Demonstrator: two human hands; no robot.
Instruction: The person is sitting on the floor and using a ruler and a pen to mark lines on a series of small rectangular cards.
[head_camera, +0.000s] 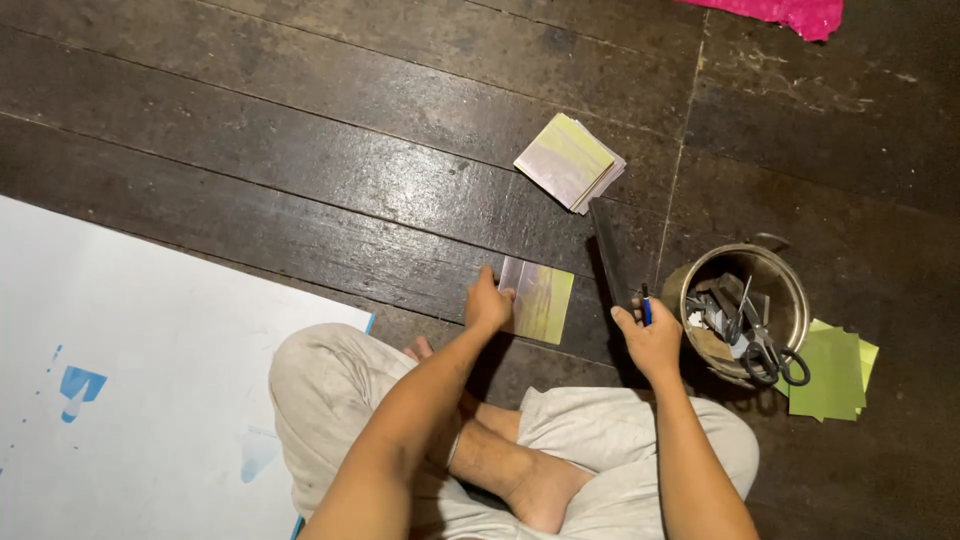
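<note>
Head view: our left hand (487, 303) pins a square paper sheet (540, 300) to the floor, right hand (650, 338) closed on a blue pen (646, 305); sheet could slide, smudging any line.

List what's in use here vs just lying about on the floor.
In use:
- left hand on the paper square
- right hand holding the blue pen and the dark ruler

Lying about:
- stack of paper squares
- metal pot with scissors
- green sheets
- white board
- pink sheet
</note>
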